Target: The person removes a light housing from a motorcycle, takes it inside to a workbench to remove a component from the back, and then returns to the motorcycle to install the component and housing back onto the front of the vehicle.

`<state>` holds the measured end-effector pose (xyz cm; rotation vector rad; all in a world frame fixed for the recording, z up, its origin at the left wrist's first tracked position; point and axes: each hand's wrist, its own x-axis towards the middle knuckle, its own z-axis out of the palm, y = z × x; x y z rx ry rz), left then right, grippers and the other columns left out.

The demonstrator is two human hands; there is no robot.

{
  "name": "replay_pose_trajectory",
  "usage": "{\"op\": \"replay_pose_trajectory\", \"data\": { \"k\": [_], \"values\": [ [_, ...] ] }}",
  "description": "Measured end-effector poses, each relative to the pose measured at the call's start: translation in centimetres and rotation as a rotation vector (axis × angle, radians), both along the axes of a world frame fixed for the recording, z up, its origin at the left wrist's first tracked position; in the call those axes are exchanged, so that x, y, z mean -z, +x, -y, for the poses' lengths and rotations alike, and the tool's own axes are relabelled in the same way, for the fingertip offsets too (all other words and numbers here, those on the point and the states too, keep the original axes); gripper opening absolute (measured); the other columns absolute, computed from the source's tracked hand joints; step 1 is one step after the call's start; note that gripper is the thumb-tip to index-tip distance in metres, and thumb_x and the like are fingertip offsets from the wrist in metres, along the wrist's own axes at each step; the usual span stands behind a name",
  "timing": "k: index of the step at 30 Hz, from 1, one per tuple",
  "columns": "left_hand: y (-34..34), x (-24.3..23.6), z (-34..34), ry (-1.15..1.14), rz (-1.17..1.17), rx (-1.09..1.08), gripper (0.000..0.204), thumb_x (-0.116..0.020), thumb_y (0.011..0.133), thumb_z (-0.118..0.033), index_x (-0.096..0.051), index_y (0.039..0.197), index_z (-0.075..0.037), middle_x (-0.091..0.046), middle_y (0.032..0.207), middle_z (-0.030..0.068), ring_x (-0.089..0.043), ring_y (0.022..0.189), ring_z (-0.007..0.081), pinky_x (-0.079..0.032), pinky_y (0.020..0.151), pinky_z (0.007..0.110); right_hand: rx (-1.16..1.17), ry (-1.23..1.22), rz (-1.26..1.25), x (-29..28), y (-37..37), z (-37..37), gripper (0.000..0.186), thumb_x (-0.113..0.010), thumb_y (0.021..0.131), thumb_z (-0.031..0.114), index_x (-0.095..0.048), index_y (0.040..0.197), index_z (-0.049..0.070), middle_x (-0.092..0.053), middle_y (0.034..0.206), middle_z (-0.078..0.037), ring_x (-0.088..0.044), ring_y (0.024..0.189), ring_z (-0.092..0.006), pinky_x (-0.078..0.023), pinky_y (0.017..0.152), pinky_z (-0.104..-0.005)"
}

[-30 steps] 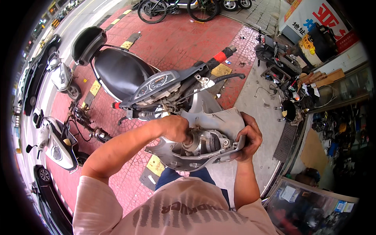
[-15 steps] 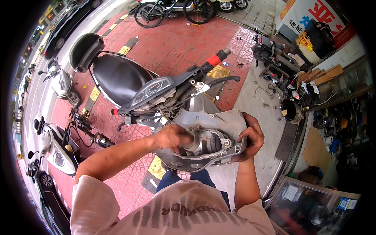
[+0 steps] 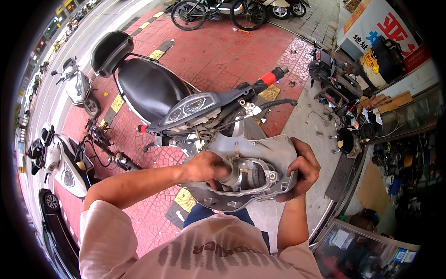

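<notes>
A grey plastic front fairing panel (image 3: 260,146) from a scooter lies inner side up in front of my body, with the headlight housing (image 3: 251,174) set in its middle. My right hand (image 3: 302,169) grips the panel's right edge, its thumb on the inner face. My left hand (image 3: 204,168) is closed at the round rear part of the headlight, with its fingertips blurred by motion. Whatever those fingers pinch is hidden. Just beyond the panel stands the scooter, with its handlebar and instrument cluster (image 3: 191,106) uncovered at the front and a black seat (image 3: 148,86).
Parked to the left are a white scooter (image 3: 65,169) and a silver one (image 3: 78,88). Bicycles (image 3: 190,14) stand at the far side. At the right are a stripped motorbike frame (image 3: 332,74), a drum (image 3: 378,63), wood pieces (image 3: 395,100) and a glass display case (image 3: 367,246).
The whole view has shifted a little. Both hands keep their places on the panel, and the left fingers are blurred in both frames. A dark car on the road has nearly left the picture.
</notes>
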<state>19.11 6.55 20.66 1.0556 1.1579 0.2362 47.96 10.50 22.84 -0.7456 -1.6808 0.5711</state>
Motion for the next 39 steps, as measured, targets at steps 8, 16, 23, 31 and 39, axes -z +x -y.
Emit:
{"op": "replay_pose_trajectory", "data": {
  "k": [8,16,23,31,39],
  "values": [
    [-0.8,3.2,0.1,-0.013,0.033,-0.010,0.040,-0.067,0.099,-0.024,-0.069,0.115,0.012,-0.073,0.099,0.0164,-0.078,0.078,0.0277,-0.067,0.071,0.035,0.070,-0.036,0.011,-0.8,0.4,-0.4,0.036,-0.073,0.075,0.025,-0.046,0.058,0.007,-0.072,0.118,-0.034,-0.074,0.101,-0.0344,-0.054,0.087,-0.0342],
    [-1.7,2.9,0.8,-0.039,0.124,-0.072,0.058,-0.069,0.100,-0.031,-0.060,0.133,0.016,-0.070,0.125,0.0260,-0.078,0.081,0.0313,-0.066,0.070,0.037,0.050,-0.022,0.114,1.7,2.3,-1.5,0.034,-0.059,0.096,0.027,-0.052,0.070,0.007,-0.072,0.122,-0.031,-0.071,0.108,-0.0385,-0.054,0.096,-0.0450],
    [-0.8,5.3,0.2,-0.075,0.060,0.069,0.051,-0.066,0.099,-0.036,-0.067,0.109,0.013,-0.073,0.093,0.0221,-0.078,0.072,0.0338,-0.066,0.059,0.043,0.147,0.015,0.200,-2.2,-1.6,0.2,0.051,-0.063,0.093,0.050,-0.065,0.071,0.003,-0.076,0.111,-0.029,-0.074,0.095,-0.0401,-0.059,0.083,-0.0478],
    [-0.3,6.7,-3.3,-0.218,-0.024,0.411,0.064,-0.077,0.093,-0.048,-0.060,0.128,0.004,-0.070,0.111,0.0210,-0.079,0.076,0.0340,-0.061,0.053,0.045,-0.076,0.083,0.212,-4.7,-4.4,-0.3,0.088,-0.074,0.070,0.088,-0.068,0.078,0.000,-0.073,0.108,-0.032,-0.075,0.089,-0.0418,-0.062,0.077,-0.0476],
    [0.4,6.8,-1.2,-0.160,0.130,0.192,0.060,-0.064,0.100,-0.048,-0.061,0.136,-0.001,-0.070,0.106,0.0150,-0.079,0.079,0.0286,-0.061,0.059,0.041,-0.086,0.117,0.198,-2.8,-2.2,-1.7,0.087,-0.077,0.071,0.084,-0.067,0.081,-0.001,-0.073,0.106,-0.029,-0.073,0.086,-0.0424,-0.061,0.078,-0.0485]
  ]
}}
